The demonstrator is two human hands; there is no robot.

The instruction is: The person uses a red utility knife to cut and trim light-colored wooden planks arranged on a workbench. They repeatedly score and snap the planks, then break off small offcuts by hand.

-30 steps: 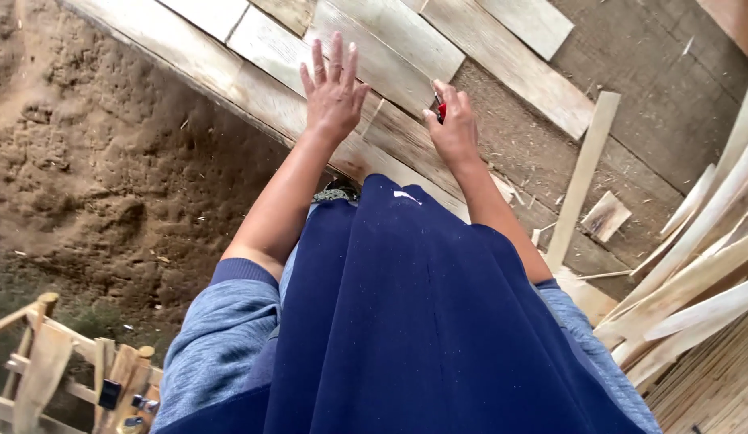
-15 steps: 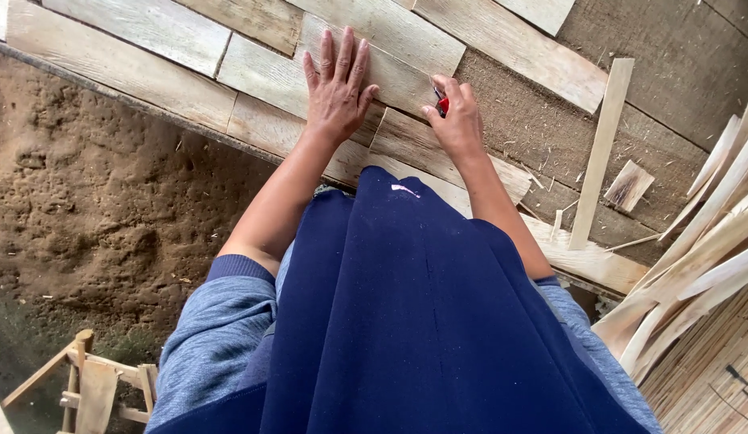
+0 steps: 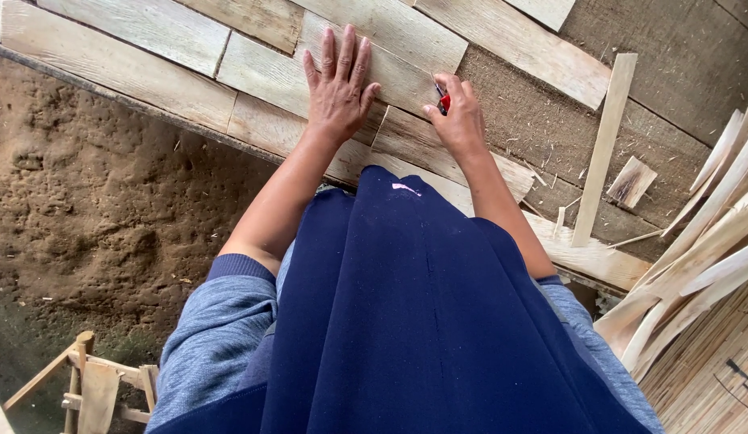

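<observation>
My left hand (image 3: pixel 339 90) lies flat, fingers spread, on a pale wooden shingle (image 3: pixel 374 60) in a row of overlapping shingles. My right hand (image 3: pixel 458 116) is closed around a small red tool (image 3: pixel 444 102), whose tip touches the shingle just right of my left hand. A dark blue apron (image 3: pixel 422 321) hangs from my body and hides the lower edge of the shingle row.
Bare brown earth (image 3: pixel 93 209) lies to the left. A narrow wooden slat (image 3: pixel 603 145) and a small offcut (image 3: pixel 631 181) rest on the dark surface at right. Several long pale strips (image 3: pixel 695 241) are piled far right. A small wooden frame (image 3: pixel 93 390) stands at bottom left.
The view has shifted, so the shingles and both hands sit lower and nearer the centre. My left hand stays flat on the shingle and my right keeps the red tool against it.
</observation>
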